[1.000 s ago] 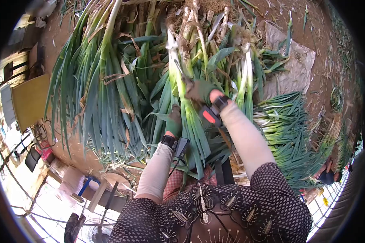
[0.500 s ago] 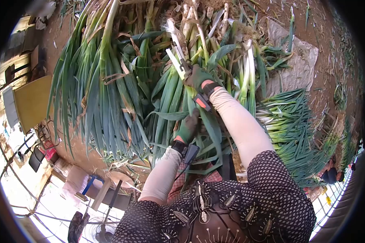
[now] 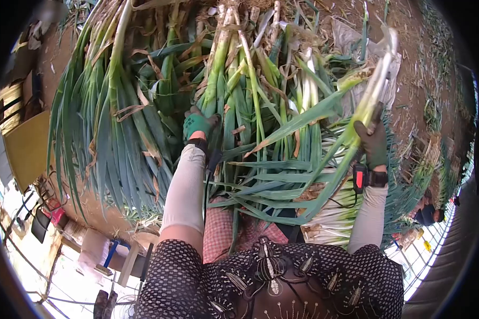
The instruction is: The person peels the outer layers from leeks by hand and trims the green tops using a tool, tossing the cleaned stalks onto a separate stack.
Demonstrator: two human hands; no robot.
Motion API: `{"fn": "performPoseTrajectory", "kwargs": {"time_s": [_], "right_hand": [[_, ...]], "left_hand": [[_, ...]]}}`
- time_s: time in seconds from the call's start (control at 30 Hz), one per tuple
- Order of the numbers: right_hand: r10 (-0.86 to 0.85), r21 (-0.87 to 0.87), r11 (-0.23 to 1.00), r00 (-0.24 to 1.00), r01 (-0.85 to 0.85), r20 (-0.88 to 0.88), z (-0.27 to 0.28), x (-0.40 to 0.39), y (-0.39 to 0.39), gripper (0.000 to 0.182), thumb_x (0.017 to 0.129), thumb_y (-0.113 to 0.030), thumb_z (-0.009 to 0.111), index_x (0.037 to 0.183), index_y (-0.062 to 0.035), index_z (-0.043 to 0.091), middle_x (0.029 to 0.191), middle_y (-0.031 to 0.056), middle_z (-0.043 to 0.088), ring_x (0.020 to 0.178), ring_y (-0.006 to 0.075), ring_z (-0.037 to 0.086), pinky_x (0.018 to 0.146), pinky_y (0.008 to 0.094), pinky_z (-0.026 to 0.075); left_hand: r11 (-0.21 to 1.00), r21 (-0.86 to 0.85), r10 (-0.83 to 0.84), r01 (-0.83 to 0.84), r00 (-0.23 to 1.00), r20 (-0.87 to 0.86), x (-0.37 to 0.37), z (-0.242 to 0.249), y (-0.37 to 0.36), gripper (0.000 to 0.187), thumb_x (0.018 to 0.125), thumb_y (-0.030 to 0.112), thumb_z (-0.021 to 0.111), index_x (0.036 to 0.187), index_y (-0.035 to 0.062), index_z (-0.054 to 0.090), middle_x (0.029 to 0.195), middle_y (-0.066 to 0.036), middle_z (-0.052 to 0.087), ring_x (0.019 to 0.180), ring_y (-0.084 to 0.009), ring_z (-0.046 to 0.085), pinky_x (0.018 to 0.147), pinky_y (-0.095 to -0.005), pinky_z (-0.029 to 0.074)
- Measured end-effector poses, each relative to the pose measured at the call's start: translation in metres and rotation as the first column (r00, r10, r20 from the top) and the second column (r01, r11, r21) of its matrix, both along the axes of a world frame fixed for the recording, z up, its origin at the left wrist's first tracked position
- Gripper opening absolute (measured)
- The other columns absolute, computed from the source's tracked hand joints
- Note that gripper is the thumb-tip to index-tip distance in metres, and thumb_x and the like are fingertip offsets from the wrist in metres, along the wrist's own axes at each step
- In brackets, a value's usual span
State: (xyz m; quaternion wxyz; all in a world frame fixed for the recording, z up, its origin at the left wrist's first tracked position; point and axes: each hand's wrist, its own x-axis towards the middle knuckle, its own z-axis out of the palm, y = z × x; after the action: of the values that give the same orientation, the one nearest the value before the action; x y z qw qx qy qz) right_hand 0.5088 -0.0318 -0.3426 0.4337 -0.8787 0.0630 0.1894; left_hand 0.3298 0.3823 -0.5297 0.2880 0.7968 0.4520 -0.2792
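My right hand (image 3: 373, 141), in a dark green glove, is closed round a green onion (image 3: 375, 87). Its white stem tilts up and right, and its long leaves trail down to the left across my lap. A narrow dark piece shows beside the stem above the fingers; I cannot make out what it is. Over the heap, my left hand (image 3: 199, 123), gloved in green, has its fingers curled at the leaves of another green onion (image 3: 211, 93). A large pile of green onions (image 3: 125, 133) spreads out under and left of that hand.
Stripped green onions (image 3: 330, 220) lie in a stack on the right, under my right arm. Behind them a pale sheet (image 3: 348, 40) covers part of the dirt floor. A yellow panel (image 3: 29, 149) stands at the left, and a wooden-legged item (image 3: 127, 266) is at lower left.
Both hands were together at a green onion in the middle. My right hand has swung right with a green onion, and my left hand has moved up and left onto the pile.
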Motion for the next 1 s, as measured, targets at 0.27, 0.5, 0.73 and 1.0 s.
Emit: {"fn": "performPoseTrajectory", "kwargs": {"time_s": [0.27,0.5,0.73,1.0], "right_hand": [[0.337,-0.378,0.805,0.877,-0.457,-0.343,-0.063,-0.044,0.116,0.061,0.073,-0.046,0.078,0.106,-0.0005,0.053,0.092,0.0179,0.066,0.088,0.0367,0.065,0.080,0.0434,0.052],[0.421,0.298,0.905,0.539,-0.303,-0.730,-0.048,-0.147,0.177,0.048,0.075,-0.035,0.079,0.095,-0.0005,0.053,0.073,0.0070,0.064,0.060,0.0160,0.066,0.059,0.0290,0.053],[0.375,0.262,0.926,0.580,-0.272,-0.723,-0.071,-0.110,0.203,0.030,0.081,-0.027,0.074,0.079,-0.0031,0.055,0.068,0.0065,0.065,0.054,0.0138,0.064,0.052,0.0285,0.051],[0.390,0.157,0.914,0.703,-0.374,-0.595,-0.138,-0.029,0.246,0.032,0.078,-0.031,0.073,0.076,-0.0005,0.064,0.067,0.0120,0.068,0.057,0.0181,0.068,0.057,0.0322,0.054]], "left_hand": [[0.998,0.057,-0.012,0.008,0.997,0.072,-0.009,0.070,-0.032,0.072,0.073,0.040,0.078,0.122,-0.0002,0.044,0.112,-0.028,0.063,0.102,-0.0423,0.063,0.085,-0.0475,0.050],[0.998,-0.034,-0.039,0.046,0.982,0.186,-0.032,0.078,-0.077,0.063,0.074,0.038,0.078,0.115,0.0001,0.049,0.106,-0.026,0.063,0.096,-0.0431,0.062,0.080,-0.0491,0.050],[0.996,-0.034,-0.071,0.083,0.961,0.267,-0.042,0.071,-0.085,0.070,0.080,0.044,0.072,0.131,0.0022,0.048,0.110,-0.026,0.064,0.099,-0.0432,0.063,0.083,-0.0487,0.049],[0.990,-0.107,-0.078,0.090,0.990,0.115,-0.032,0.091,-0.080,0.059,0.079,0.048,0.068,0.116,0.0040,0.057,0.103,-0.025,0.066,0.094,-0.0417,0.064,0.080,-0.0492,0.050]]}}
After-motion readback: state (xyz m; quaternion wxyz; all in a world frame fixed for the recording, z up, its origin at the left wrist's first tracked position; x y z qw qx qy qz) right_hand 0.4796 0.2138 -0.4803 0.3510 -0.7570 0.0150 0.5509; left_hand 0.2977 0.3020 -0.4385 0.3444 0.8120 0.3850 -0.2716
